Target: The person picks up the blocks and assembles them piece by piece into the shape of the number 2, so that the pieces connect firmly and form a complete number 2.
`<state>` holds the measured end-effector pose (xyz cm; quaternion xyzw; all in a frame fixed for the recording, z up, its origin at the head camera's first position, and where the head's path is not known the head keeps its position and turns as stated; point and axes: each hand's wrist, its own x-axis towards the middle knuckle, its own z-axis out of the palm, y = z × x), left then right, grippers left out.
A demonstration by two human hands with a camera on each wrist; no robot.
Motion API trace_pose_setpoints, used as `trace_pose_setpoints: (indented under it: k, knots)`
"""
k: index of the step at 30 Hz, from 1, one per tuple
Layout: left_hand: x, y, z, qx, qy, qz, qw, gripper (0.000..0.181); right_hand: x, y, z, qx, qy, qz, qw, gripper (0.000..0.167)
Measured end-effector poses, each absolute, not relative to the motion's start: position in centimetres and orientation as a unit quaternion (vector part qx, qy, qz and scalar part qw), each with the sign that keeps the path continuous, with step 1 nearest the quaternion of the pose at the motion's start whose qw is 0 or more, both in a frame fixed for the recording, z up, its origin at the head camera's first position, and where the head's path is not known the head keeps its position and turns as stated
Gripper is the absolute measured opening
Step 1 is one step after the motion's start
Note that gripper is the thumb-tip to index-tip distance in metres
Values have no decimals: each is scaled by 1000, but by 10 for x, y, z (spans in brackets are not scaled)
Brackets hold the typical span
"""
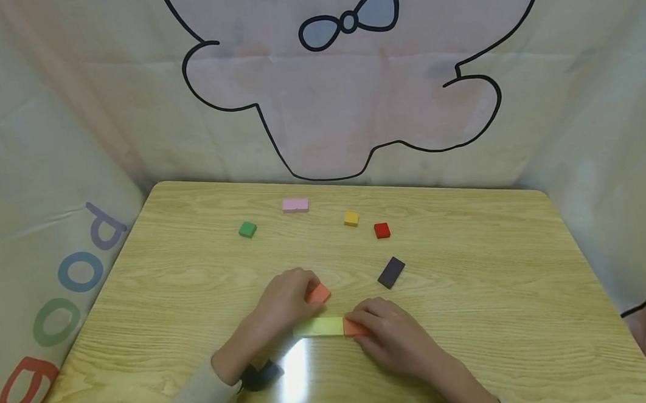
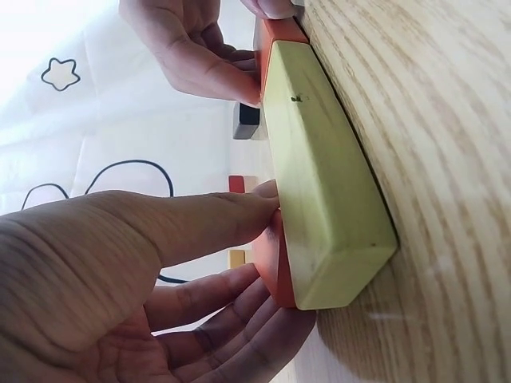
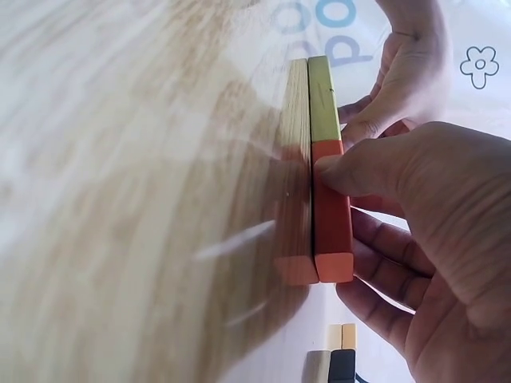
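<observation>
A long yellow-green block (image 1: 324,327) lies flat on the wooden table, its right end against an orange block (image 3: 331,215). My right hand (image 1: 393,338) pinches that orange block, thumb on the near side and fingers on the far side. Just behind the yellow-green block, my left hand (image 1: 286,295) grips a second orange block (image 1: 319,293) between thumb and fingers. In the left wrist view this second orange block (image 2: 275,263) sits at an angle near the long block's far side; whether they touch, I cannot tell. The hands cover parts of both orange blocks.
Behind the hands lie a black block (image 1: 391,272), a red block (image 1: 382,230), a yellow block (image 1: 351,219), a pink block (image 1: 295,205) and a green block (image 1: 248,230). A printed cloth (image 1: 318,116) hangs along the table's back and sides.
</observation>
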<state>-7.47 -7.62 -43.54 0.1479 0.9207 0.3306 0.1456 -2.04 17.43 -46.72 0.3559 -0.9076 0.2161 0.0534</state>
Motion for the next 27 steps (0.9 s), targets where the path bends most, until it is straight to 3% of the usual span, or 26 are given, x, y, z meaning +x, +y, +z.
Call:
trace_pose_setpoints:
  k: [27]
  knots:
    - [-73,-76,-435,144,927,316,144,22,-20,173,-466,347,-913,209,49,36]
